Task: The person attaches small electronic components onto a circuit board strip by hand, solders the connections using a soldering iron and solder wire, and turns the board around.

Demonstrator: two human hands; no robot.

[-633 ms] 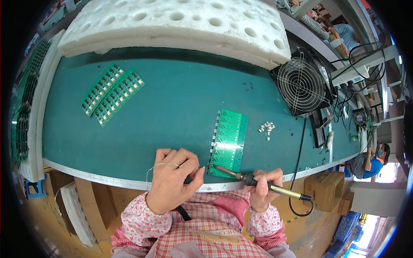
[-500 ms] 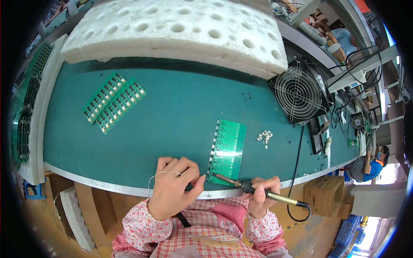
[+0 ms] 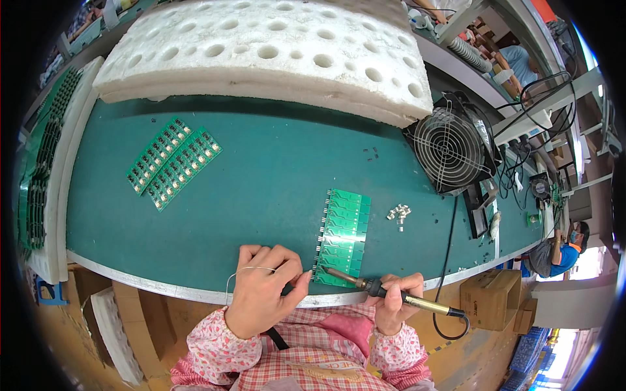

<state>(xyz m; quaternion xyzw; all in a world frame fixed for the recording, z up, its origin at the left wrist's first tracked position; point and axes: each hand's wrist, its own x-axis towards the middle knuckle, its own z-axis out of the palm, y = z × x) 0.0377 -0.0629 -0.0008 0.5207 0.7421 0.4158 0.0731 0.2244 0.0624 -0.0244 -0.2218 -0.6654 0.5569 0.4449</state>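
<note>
My right hand grips a soldering iron, whose tip reaches the lower left corner of a green circuit board. Along that board's left edge runs a row of small metal-pinned parts. My left hand is closed, thumb and fingers pinched around a thin solder wire that loops over the knuckles. Its fingertips sit just left of the iron's tip; whether the wire touches the joint I cannot tell. A cluster of small white parts lies right of the board.
Two populated circuit boards lie at the left of the green mat. A white foam block with holes spans the back. To the right stands a black fan; the iron's cable crosses the mat. More boards fill a foam rack far left.
The whole scene sits slightly lower in the view, as if my head tilted a little. Both hands keep nearly the same place and grip, with the iron's tip still at the board's corner.
</note>
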